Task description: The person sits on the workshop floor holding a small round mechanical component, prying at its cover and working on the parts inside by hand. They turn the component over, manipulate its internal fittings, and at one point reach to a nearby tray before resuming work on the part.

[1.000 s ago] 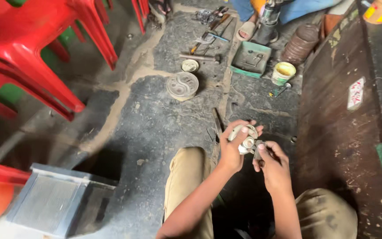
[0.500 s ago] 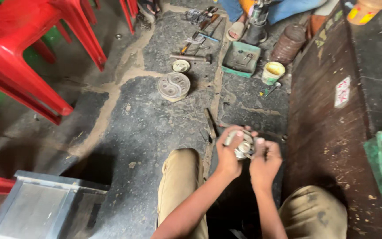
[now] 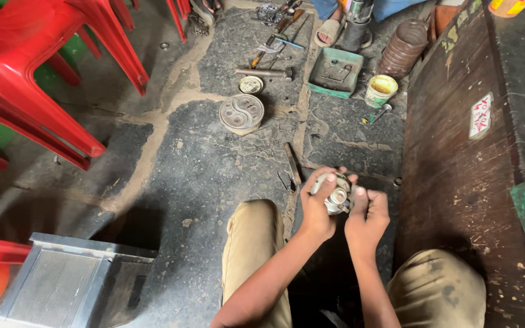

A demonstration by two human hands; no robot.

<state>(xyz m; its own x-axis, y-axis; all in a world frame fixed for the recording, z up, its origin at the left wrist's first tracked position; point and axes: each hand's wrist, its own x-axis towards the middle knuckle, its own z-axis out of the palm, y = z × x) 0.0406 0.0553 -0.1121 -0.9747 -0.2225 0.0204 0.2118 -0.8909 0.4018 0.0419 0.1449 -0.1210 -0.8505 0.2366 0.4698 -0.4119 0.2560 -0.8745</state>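
**Inspector:** Cracked, oil-dark concrete floor (image 3: 214, 164) serves as the work surface; the person sits low, knees in tan trousers at the bottom edge. Nearest item first?

**Assistant:** Left hand (image 3: 318, 203) is curled closed around a small round grey metal part with a pale centre (image 3: 337, 197), held above the floor between the knees. Right hand (image 3: 367, 212) is folded in against the same part from the other side, fingers bent; whether it grips or only steadies, I cannot tell.

**Inspector:** Change from a second ago?

**Assistant:** Both hands have closed in tighter; the part was more exposed before. It has stayed in hand, off the floor, so the work on it appears ongoing, in my judgement.

**Inspector:** Moving outward?

**Assistant:** Lower left, a grey ribbed metal box (image 3: 62, 282). Mid-floor, a round flat metal disc with curved recesses (image 3: 242, 112); beyond it a smaller round tin (image 3: 251, 84) and a hammer (image 3: 265, 73).

**Inspector:** Packages, labels?

**Assistant:** Small yellow-rimmed cylindrical pot (image 3: 381, 90) near the green rectangular metal tray (image 3: 336, 71). White rectangular label with red handwriting (image 3: 480, 115) on the dark brown wooden cabinet (image 3: 457, 182) at right. Yellow container with red band (image 3: 508, 6) at top right corner. Red plastic chairs (image 3: 44, 67) far left.
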